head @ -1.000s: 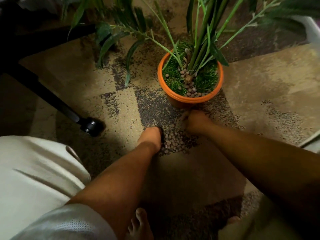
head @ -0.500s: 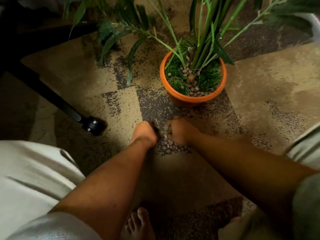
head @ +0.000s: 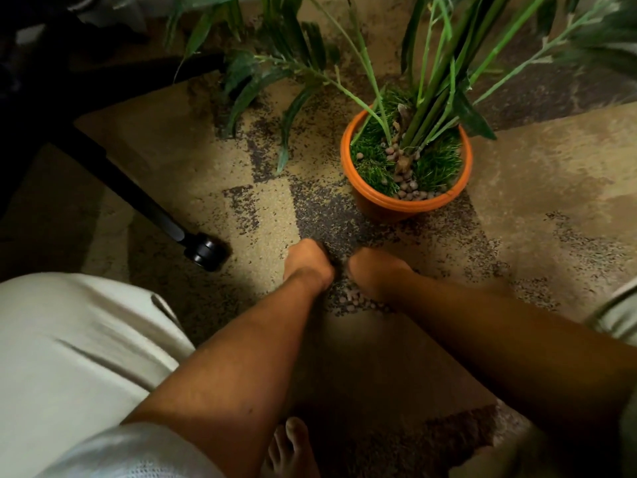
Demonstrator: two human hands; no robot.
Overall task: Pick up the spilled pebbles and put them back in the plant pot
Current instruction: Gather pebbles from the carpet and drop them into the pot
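Head view: since half a second ago my right hand (head: 377,276) has slid toward me, so both hands now sit side by side, close together, over the pebbles (head: 355,298) on the carpet (head: 551,188). My left hand (head: 306,263) has hardly shifted. A second ago the right hand was further out, just beside the pot (head: 406,205).

The spilled pebbles lie between and just below my two wrists, mostly hidden under the hands; a small patch shows on the near side. More pebbles already lie in the orange pot among the green tufts, well ahead of my hands.

Both hands are curled downward onto the heap, fingers out of sight beneath the knuckles, so I cannot tell whether they grip any pebbles.
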